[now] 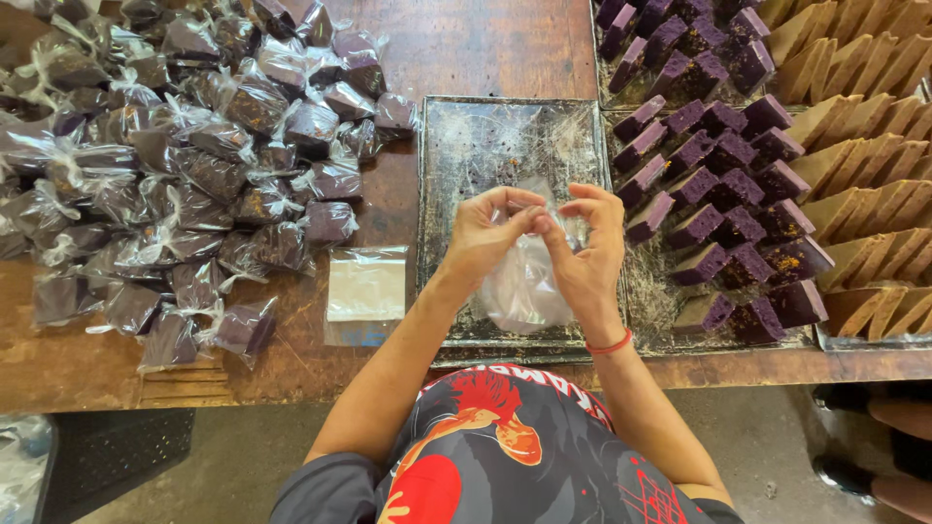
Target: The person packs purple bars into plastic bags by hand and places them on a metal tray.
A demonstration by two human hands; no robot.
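My left hand and right hand pinch the mouth of a clear plastic bag between their fingertips, over an empty metal tray. I cannot tell whether the bag holds anything. Purple cake slices lie just right; wrapped ones, cut off, pile left.

Heap of clear tied bags, each around a purple block, on desk at left. Flat stack of empty clear bags just beside it. One clear bag pinched between both hands.
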